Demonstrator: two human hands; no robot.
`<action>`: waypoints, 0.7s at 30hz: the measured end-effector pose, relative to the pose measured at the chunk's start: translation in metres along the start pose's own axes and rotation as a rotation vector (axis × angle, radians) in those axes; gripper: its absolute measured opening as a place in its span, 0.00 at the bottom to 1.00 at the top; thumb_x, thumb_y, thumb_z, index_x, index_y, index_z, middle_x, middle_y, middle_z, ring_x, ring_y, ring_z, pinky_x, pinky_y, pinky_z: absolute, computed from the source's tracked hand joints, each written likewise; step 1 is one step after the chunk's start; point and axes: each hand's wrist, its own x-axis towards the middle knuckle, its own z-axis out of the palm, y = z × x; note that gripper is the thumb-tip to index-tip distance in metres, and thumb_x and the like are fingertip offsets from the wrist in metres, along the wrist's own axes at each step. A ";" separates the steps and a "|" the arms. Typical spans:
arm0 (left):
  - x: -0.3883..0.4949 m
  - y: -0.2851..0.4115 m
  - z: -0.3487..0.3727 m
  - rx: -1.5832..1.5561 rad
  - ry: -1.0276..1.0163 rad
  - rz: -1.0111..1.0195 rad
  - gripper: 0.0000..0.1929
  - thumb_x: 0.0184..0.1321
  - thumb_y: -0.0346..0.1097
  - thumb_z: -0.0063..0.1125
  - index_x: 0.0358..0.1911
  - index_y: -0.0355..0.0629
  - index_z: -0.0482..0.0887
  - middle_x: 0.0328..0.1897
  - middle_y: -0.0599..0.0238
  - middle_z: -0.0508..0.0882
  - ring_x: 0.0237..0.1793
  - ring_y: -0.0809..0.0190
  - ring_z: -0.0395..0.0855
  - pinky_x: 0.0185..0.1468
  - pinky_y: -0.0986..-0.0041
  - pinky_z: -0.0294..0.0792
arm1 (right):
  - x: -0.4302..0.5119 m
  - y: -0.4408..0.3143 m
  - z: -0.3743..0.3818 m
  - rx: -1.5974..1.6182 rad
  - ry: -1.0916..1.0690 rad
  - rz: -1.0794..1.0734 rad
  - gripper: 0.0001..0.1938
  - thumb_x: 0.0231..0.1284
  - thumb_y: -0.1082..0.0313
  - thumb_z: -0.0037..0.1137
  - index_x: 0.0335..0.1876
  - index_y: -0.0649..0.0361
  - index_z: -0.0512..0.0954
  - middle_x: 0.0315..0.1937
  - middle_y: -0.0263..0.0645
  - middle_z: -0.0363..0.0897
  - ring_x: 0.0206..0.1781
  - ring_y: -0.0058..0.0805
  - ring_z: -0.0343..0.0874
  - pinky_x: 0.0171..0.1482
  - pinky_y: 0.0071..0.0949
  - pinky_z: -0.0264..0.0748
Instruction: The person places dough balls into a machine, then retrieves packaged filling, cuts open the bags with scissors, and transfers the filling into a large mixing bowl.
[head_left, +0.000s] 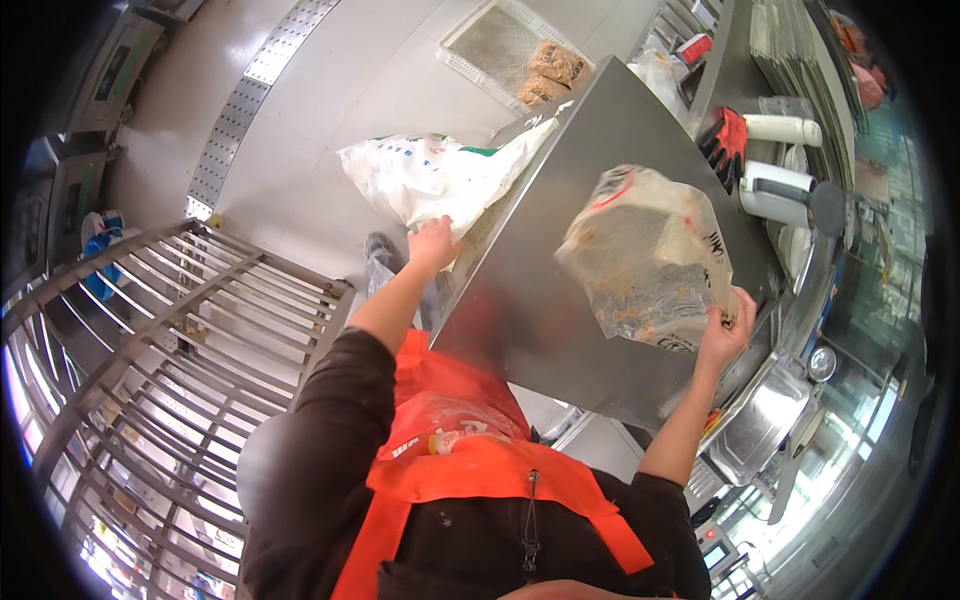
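Note:
In my right hand is the edge of a translucent plastic bag with dark printing and brownish bits inside; it is partly blurred above the stainless steel table. My left hand grips the near edge of a large white sack with green and blue printing. That sack lies along the table's left side, its far end reaching up to the tabletop edge. What the sack contains is hidden.
A white mesh crate holding packets of brown food stands beyond the table. Red-and-black gloves and white jugs lie at the right. A metal rack stands at my left.

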 end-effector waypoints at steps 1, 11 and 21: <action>0.015 -0.001 0.003 0.007 -0.106 -0.030 0.17 0.53 0.40 0.57 0.46 0.41 0.76 0.41 0.50 0.83 0.47 0.44 0.80 0.51 0.55 0.71 | 0.015 -0.031 0.005 0.008 -0.050 -0.119 0.19 0.39 0.87 0.53 0.42 0.64 0.80 0.43 0.39 0.76 0.47 0.35 0.77 0.49 0.29 0.74; 0.018 -0.136 -0.039 -0.478 0.232 -0.166 0.12 0.53 0.29 0.48 0.42 0.42 0.78 0.37 0.39 0.82 0.43 0.35 0.78 0.46 0.51 0.69 | 0.025 -0.235 0.250 0.114 -1.259 -0.688 0.15 0.45 0.76 0.52 0.40 0.54 0.82 0.40 0.42 0.79 0.42 0.44 0.80 0.42 0.38 0.77; -0.014 -0.186 -0.050 -0.555 -0.078 0.123 0.17 0.55 0.32 0.54 0.46 0.44 0.66 0.31 0.41 0.81 0.38 0.37 0.79 0.39 0.49 0.68 | 0.015 -0.123 0.489 0.164 -1.461 0.879 0.07 0.54 0.74 0.51 0.36 0.65 0.78 0.26 0.41 0.76 0.14 0.25 0.63 0.14 0.26 0.59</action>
